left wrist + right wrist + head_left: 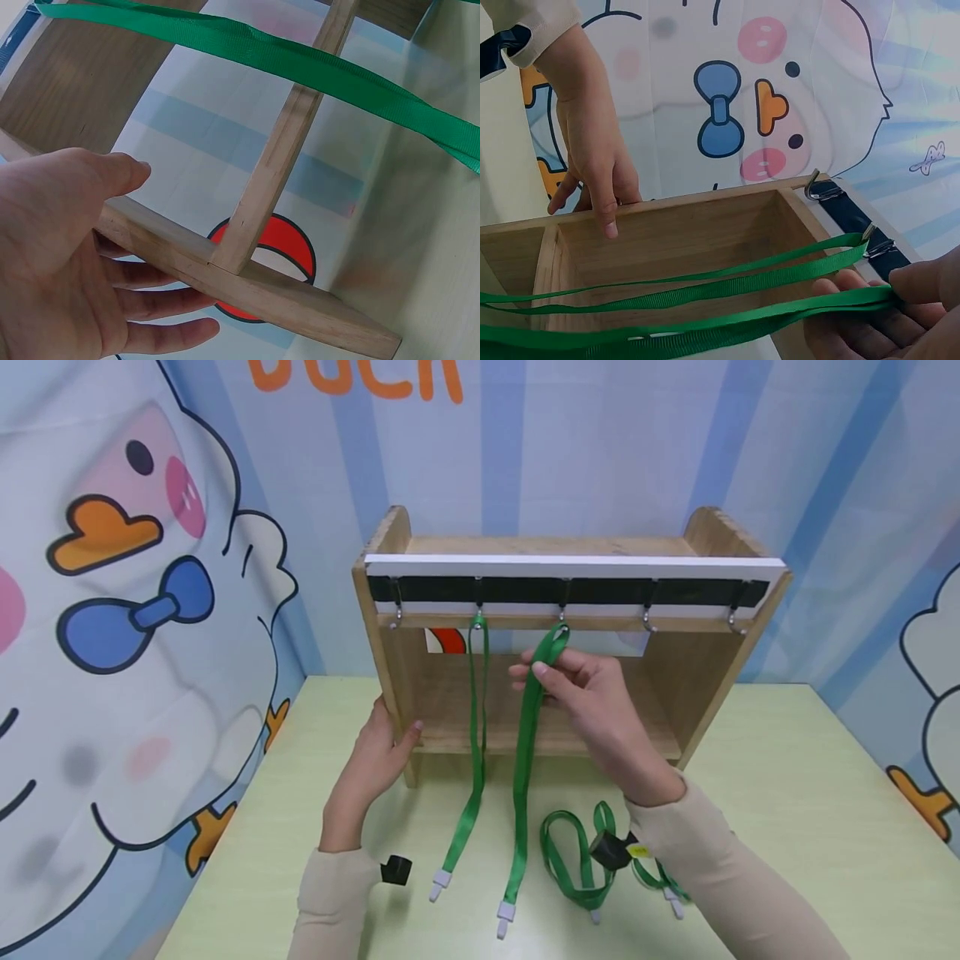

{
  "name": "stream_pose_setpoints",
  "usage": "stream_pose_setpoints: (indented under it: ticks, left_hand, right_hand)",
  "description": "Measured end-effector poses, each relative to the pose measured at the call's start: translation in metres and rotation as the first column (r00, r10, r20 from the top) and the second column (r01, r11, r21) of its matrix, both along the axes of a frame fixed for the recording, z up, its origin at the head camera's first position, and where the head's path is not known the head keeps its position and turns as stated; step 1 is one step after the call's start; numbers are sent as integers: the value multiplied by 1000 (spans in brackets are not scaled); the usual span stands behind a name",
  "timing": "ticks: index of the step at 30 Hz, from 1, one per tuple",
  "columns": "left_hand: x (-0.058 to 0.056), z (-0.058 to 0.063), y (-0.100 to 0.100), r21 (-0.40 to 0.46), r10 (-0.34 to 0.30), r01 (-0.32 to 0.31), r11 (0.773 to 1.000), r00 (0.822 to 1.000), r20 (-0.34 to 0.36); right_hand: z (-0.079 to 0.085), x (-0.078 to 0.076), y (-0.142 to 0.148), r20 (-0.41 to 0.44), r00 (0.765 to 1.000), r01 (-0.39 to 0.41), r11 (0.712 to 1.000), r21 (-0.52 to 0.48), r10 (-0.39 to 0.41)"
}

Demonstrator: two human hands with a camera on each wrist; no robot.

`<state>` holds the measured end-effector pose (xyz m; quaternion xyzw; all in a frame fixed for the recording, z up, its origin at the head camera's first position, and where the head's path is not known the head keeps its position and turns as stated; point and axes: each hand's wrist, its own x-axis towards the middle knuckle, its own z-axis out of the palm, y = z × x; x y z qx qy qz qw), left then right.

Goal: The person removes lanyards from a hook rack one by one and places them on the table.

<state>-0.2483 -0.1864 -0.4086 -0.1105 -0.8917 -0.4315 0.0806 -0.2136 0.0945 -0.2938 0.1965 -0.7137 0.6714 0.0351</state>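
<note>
My right hand (600, 693) pinches a green lanyard (527, 752) between thumb and fingers just below its looped top. That loop is at the middle hook (562, 612) of the rack; whether it is over the hook I cannot tell. The lanyard hangs down to a white clip (506, 912). Another green lanyard (477, 735) hangs from the hook to its left. My left hand (378, 747) holds the left side panel of the wooden shelf (390, 668), thumb inside and fingers outside, also seen in the left wrist view with the panel (172, 251) between them.
More green lanyards (551, 852) lie coiled on the pale table (787, 827) in front of the shelf, partly behind my right sleeve. Bare hooks include the far-left hook (396, 614) and the far-right hook (735, 620). A printed duck curtain (600, 460) stands behind.
</note>
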Motion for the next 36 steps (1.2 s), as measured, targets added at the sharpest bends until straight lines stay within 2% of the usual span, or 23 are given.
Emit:
stream_pose_setpoints:
  ticks: [5, 11, 16, 25, 36]
  left_hand:
    - [0, -1, 0, 0, 2, -2, 1000, 1000, 1]
    - [-1, -1, 0, 0, 1, 0, 1000, 1000, -16]
    - [-2, -2, 0, -8, -2, 2, 1000, 1000, -12]
    - [-3, -3, -2, -25, -8, 7, 1000, 1000, -27]
    - [-3, -1, -1, -24, -2, 2, 1000, 1000, -7]
  right_hand:
    - [-1, 1, -1, -38, 999, -23, 999, -30, 22]
    - [-2, 2, -4, -69, 998, -14, 996, -85, 8]
    - [-9, 6, -10, -72, 997, -27, 995, -91, 21]
    - [-34, 18, -22, 35, 996, -75, 996, -58, 77]
    - [-48, 36, -23, 154, 982, -100, 991, -87, 112]
